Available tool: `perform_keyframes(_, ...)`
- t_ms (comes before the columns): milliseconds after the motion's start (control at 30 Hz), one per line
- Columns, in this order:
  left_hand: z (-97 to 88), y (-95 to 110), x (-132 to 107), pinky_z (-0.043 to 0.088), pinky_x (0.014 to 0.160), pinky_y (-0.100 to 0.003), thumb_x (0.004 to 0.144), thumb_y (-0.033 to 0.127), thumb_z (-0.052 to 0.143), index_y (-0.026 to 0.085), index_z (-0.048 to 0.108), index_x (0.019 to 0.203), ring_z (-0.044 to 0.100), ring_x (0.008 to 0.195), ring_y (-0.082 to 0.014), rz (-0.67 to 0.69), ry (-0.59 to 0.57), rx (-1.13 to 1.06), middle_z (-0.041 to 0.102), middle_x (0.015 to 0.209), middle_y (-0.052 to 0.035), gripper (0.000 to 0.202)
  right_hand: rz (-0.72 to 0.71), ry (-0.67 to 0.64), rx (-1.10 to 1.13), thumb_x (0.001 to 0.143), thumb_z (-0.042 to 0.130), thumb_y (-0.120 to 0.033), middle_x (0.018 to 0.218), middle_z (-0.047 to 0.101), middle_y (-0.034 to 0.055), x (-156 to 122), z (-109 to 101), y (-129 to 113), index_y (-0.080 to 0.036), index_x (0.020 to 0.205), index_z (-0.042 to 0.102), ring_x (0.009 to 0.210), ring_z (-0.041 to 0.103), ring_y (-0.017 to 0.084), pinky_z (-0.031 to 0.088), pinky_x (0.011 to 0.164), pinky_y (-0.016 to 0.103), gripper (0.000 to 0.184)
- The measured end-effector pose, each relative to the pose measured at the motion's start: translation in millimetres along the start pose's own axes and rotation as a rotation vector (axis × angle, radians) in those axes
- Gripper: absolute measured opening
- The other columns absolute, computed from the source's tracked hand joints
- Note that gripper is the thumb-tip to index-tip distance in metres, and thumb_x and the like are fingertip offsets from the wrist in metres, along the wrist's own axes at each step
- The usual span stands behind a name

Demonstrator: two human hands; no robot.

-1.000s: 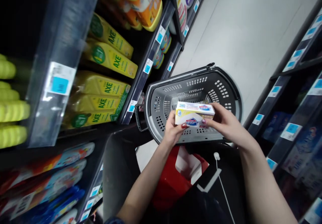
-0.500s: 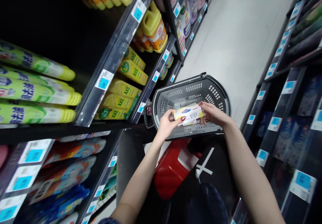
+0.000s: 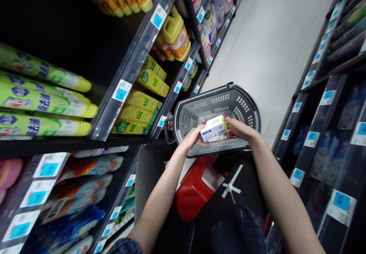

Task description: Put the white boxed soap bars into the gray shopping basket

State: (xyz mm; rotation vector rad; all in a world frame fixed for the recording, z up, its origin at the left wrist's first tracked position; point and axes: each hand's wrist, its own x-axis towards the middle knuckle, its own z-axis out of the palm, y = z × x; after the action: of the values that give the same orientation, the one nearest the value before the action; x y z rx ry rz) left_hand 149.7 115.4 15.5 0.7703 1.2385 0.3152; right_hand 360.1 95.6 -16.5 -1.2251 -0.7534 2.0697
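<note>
Holds a small white and yellow cardboard box between both hands, tilted a little, printed face up. Pinches its left end with the left hand, thumb over the top edge, fingers curled underneath. Clasps the right end with the right hand, fingers wrapped round the far side, red-painted nails showing. Carries the box in the air above the open mouth of a grey perforated plastic shopping basket, close to the rim nearest the body; cannot tell whether touching that rim. Stands in a shop aisle on a pale tiled floor. To the left, dark metal shelving with blue price tags, stocked with yellow soft pouches marked AXE, yellow-green squeeze bottles lying on their sides and an orange and yellow plastic jug. Nearer the body than the basket, between the forearms, a red plastic object, shape unclear. To the right, more dark shelves, goods there too dim to make out
</note>
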Motion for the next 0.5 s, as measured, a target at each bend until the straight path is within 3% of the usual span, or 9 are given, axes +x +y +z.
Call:
perform_keyframes(67,-2.4,1,4,0.058,0.053,-0.034,0.074,0.068,0.059,0.017,0.06,0.071,0.033,0.04,-0.0068,-0.158,-0.093,-0.075,0.042,0.045,0.0042,0.051,0.019,0.003,-0.095,0.085,0.054,-0.065,0.058,0.051,-0.0017,1,0,1,-0.015,0.085,0.054,0.041,0.042,0.006,0.029,0.037,0.019,0.05)
perform_keyframes(167,-6.8,1,6,0.057,0.053,-0.038,0.084,0.068,0.042,0.015,0.063,0.075,0.035,0.036,-0.0074,-0.344,-0.229,-0.168,0.057,0.052,-0.0029,0.057,0.048,0.022,-0.214,0.08,0.057,-0.068,0.05,0.044,-0.0031,1,3,0,-0.014,0.075,0.054,0.037,0.034,0.005,0.023,0.035,0.02,0.054)
perform_keyframes(267,-12.1,-4,8,0.058,0.058,-0.043,0.086,0.065,0.04,0.014,0.065,0.083,0.048,0.04,-0.0123,-0.381,-0.331,-0.254,0.063,0.059,-0.0065,0.056,0.057,0.025,-0.255,0.081,0.055,-0.069,0.051,0.043,-0.0027,1,6,-2,-0.014,0.074,0.055,0.039,0.034,0.006,0.022,0.037,0.02,0.055)
perform_keyframes(367,-18.5,-15,15,0.058,0.069,-0.049,0.08,0.052,0.057,0.015,0.065,0.099,0.068,0.067,-0.0253,-0.307,-0.398,-0.295,0.071,0.076,-0.0101,0.043,0.067,0.066,-0.291,0.085,0.048,-0.068,0.072,0.059,0.005,2,1,-1,-0.014,0.087,0.06,0.051,0.048,0.009,0.033,0.043,0.021,0.055)
perform_keyframes(433,-24.1,-27,26,0.057,0.077,-0.048,0.075,0.038,0.063,0.014,0.062,0.109,0.071,0.085,-0.0292,-0.215,-0.356,-0.293,0.073,0.093,-0.0126,0.042,0.042,0.248,-0.382,0.088,0.043,-0.066,0.094,0.065,0.0102,2,-10,0,-0.016,0.096,0.06,0.065,0.057,0.014,0.042,0.052,0.024,0.054)
perform_keyframes(500,-31.2,-40,46,0.057,0.081,-0.044,0.071,0.027,0.065,0.013,0.06,0.106,0.07,0.09,-0.0269,-0.132,-0.191,-0.225,0.072,0.097,-0.0128,0.038,-0.004,0.551,-0.547,0.088,0.044,-0.062,0.105,0.066,0.0129,-1,-23,1,-0.016,0.099,0.06,0.082,0.061,0.02,0.048,0.068,0.03,0.051)
